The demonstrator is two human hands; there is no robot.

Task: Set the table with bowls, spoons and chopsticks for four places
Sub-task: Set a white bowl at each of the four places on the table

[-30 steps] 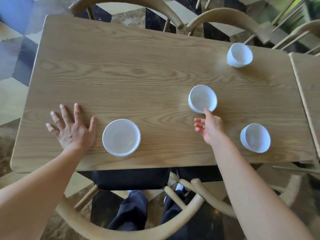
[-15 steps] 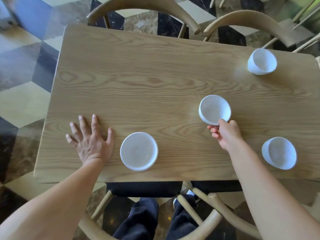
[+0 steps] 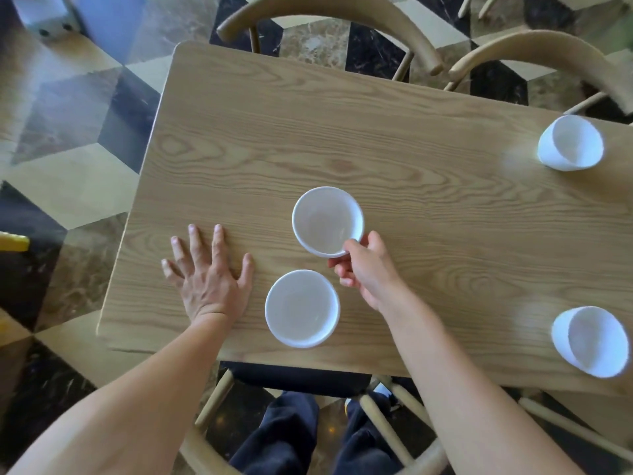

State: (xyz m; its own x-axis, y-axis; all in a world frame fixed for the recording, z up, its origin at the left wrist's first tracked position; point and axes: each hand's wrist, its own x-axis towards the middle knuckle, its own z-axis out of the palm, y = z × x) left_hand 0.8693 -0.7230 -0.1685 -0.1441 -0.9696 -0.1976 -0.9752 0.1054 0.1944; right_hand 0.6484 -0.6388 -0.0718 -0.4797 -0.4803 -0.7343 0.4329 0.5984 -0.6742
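Head view cuts off the right end of the rectangular light-wood table [image 3: 428, 166], and lens stretch smears the two bowls toward that end. Whether the round white centre bowl [image 3: 327, 219] sits on the tabletop or is raised just off it cannot be told, and the fingers curled under its rim are partly hidden. Below the table's near edge only a curved wooden chair back [image 3: 205, 447] and dark trouser legs [image 3: 284, 433] show.

All four bowls are empty. The round white near-left bowl [image 3: 302, 308] stands upright by the table's near edge, left of the middle. The centre bowl is at mid-table. The white far-right bowl [image 3: 570, 142] stands by the table's far edge, and the white near-right bowl [image 3: 589, 341] by its near edge.

The left hand [image 3: 209, 279] lies flat on the table toward its left end, palm down and fingers spread, holding nothing. The right hand [image 3: 368, 269] pinches the centre bowl's near rim, thumb on top and the other fingers curled below.
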